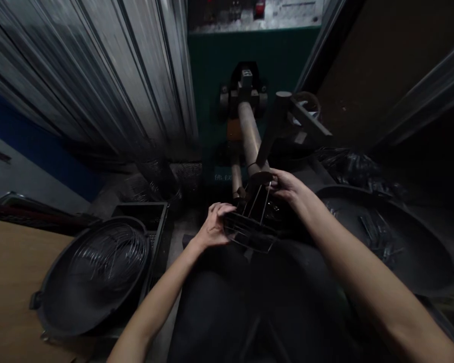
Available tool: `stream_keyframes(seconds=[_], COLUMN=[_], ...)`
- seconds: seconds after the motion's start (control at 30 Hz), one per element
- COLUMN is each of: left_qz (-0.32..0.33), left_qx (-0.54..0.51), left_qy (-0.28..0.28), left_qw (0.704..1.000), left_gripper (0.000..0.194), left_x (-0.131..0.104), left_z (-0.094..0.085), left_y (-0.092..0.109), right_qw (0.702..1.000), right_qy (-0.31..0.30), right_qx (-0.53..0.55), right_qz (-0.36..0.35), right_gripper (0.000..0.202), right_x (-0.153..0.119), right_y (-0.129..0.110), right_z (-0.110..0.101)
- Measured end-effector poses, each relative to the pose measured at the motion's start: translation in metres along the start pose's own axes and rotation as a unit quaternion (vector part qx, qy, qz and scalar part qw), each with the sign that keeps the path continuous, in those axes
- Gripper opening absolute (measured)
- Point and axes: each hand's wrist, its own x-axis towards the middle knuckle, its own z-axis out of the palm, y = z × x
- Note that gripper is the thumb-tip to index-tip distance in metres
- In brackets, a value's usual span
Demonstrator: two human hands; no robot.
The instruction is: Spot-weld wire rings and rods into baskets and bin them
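A wire frame with a ring and several straight rods is tilted below the end of a machine's metal arm. My left hand is closed around the left side of its ring. My right hand is at the arm's round tip, its fingers pinched near the upper ends of the rods. What those fingertips grip is partly hidden behind the tip. A lower, shorter metal arm sits just behind the frame.
On the left, a black basin holds several wire rings. Another wide basin with metal pieces stands at the right. The green machine body rises ahead, and a grey bar juts out above my right hand.
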Motion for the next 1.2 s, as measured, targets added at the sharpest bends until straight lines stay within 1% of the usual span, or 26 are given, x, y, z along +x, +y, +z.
stream_keyframes(seconds=[0.07,0.1,0.13,0.17,0.2,0.23,0.27,0.33,0.37,0.4,0.43,0.47,0.53,0.57,0.6,0.63,0.7,0.77,0.83,0.9,1.0,1.03,1.07,1.1,1.13,1.2], left_qz=[-0.036,-0.069,-0.107,-0.144,-0.176,-0.201,-0.22,-0.247,-0.26,-0.271,-0.277,-0.276,-0.258,-0.244,-0.229,-0.218,-0.21,-0.217,-0.231,-0.26,-0.335,-0.36,-0.377,-0.382,-0.373,-0.309], left_qx=[0.003,-0.017,-0.049,-0.086,-0.123,-0.154,-0.179,-0.215,-0.229,-0.237,-0.239,-0.233,-0.21,-0.199,-0.192,-0.189,-0.185,-0.181,-0.192,-0.235,-0.323,-0.339,-0.341,-0.327,-0.295,-0.187], left_qy=[-0.115,-0.157,-0.174,-0.17,-0.15,-0.12,-0.084,-0.018,0.0,0.01,0.011,0.009,0.0,-0.012,-0.028,-0.047,-0.062,-0.036,-0.019,-0.04,-0.118,-0.144,-0.166,-0.177,-0.176,-0.145], left_qw=[0.993,0.985,0.978,0.971,0.965,0.96,0.955,0.944,0.938,0.933,0.931,0.932,0.943,0.949,0.954,0.956,0.958,0.959,0.954,0.936,0.877,0.857,0.845,0.846,0.861,0.921], left_gripper=[0.087,0.091,0.09,0.081,0.068,0.053,0.044,0.036,0.035,0.034,0.034,0.034,0.036,0.037,0.037,0.038,0.037,0.037,0.039,0.041,0.046,0.048,0.049,0.05,0.05,0.044], left_x=[-0.013,-0.016,-0.016,-0.013,-0.008,-0.001,0.007,0.019,0.022,0.023,0.022,0.019,0.014,0.012,0.012,0.013,0.019,0.027,0.032,0.032,0.02,0.012,0.004,-0.005,-0.015,-0.032], left_z=[-0.014,-0.02,-0.025,-0.026,-0.025,-0.02,-0.013,0.002,0.007,0.01,0.01,0.007,-0.005,-0.013,-0.022,-0.03,-0.046,-0.058,-0.065,-0.066,-0.053,-0.045,-0.036,-0.027,-0.017,0.0], left_y=[0.014,0.023,0.033,0.043,0.055,0.066,0.077,0.097,0.104,0.111,0.115,0.119,0.125,0.129,0.132,0.136,0.144,0.152,0.157,0.157,0.15,0.146,0.142,0.138,0.134,0.126], right_qw=[1.0,0.999,0.998,0.993,0.981,0.963,0.942,0.9,0.882,0.865,0.85,0.839,0.816,0.804,0.795,0.794,0.805,0.827,0.851,0.874,0.895,0.896,0.891,0.88,0.864,0.83], right_qy=[0.015,0.027,0.038,0.048,0.056,0.06,0.054,0.003,-0.041,-0.077,-0.085,-0.062,0.033,0.068,0.075,0.05,-0.034,-0.101,-0.118,-0.099,-0.073,-0.068,-0.062,-0.05,-0.037,-0.03], right_qx=[-0.001,-0.018,-0.051,-0.099,-0.156,-0.214,-0.268,-0.354,-0.385,-0.408,-0.426,-0.442,-0.473,-0.489,-0.504,-0.515,-0.51,-0.478,-0.443,-0.419,-0.411,-0.418,-0.433,-0.458,-0.489,-0.544], right_qz=[0.02,0.012,-0.013,-0.053,-0.102,-0.152,-0.195,-0.253,-0.269,-0.283,-0.297,-0.311,-0.33,-0.332,-0.329,-0.321,-0.3,-0.277,-0.254,-0.225,-0.157,-0.136,-0.12,-0.113,-0.113,-0.122], right_gripper=[0.03,0.028,0.027,0.025,0.022,0.018,0.015,0.016,0.018,0.02,0.022,0.022,0.027,0.033,0.039,0.044,0.044,0.043,0.043,0.042,0.036,0.034,0.033,0.032,0.031,0.031], right_x=[-0.032,-0.05,-0.069,-0.086,-0.102,-0.116,-0.128,-0.15,-0.16,-0.168,-0.174,-0.179,-0.182,-0.181,-0.179,-0.177,-0.175,-0.181,-0.193,-0.206,-0.222,-0.226,-0.23,-0.233,-0.236,-0.237], right_y=[0.012,0.023,0.035,0.048,0.061,0.073,0.083,0.092,0.091,0.086,0.078,0.067,0.041,0.029,0.017,0.007,-0.01,-0.022,-0.026,-0.022,0.006,0.018,0.031,0.043,0.054,0.07], right_z=[-0.005,-0.002,0.004,0.013,0.024,0.036,0.047,0.057,0.054,0.046,0.033,0.018,-0.014,-0.028,-0.038,-0.046,-0.053,-0.052,-0.049,-0.047,-0.049,-0.05,-0.051,-0.052,-0.052,-0.052])
